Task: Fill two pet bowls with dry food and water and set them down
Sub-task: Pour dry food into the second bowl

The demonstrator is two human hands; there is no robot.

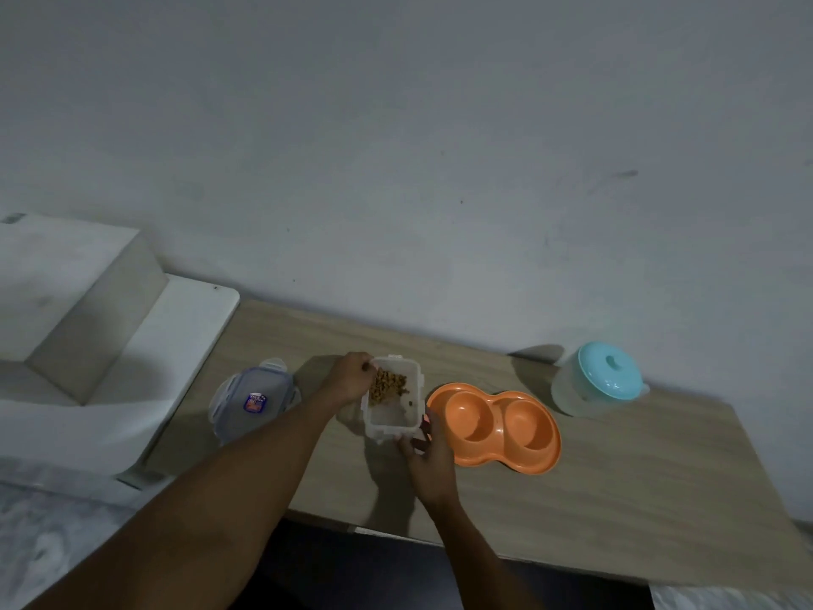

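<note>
An open clear plastic container (pixel 391 422) with brown dry food (pixel 387 385) piled at its far end stands on the wooden table (pixel 616 477). My left hand (pixel 352 376) grips the container's far left rim, fingers curled over the edge. Its near right corner is held by my right hand (pixel 429 455). Right beside it lies an orange double pet bowl (pixel 495 427), both wells empty. A translucent jug with a light blue lid (pixel 602 378) stands at the far right; I cannot see what it holds.
The container's clear lid (pixel 253 400) with a blue sticker lies left of it. A white surface with a white box (pixel 79 310) adjoins the table on the left. A grey wall runs behind the table.
</note>
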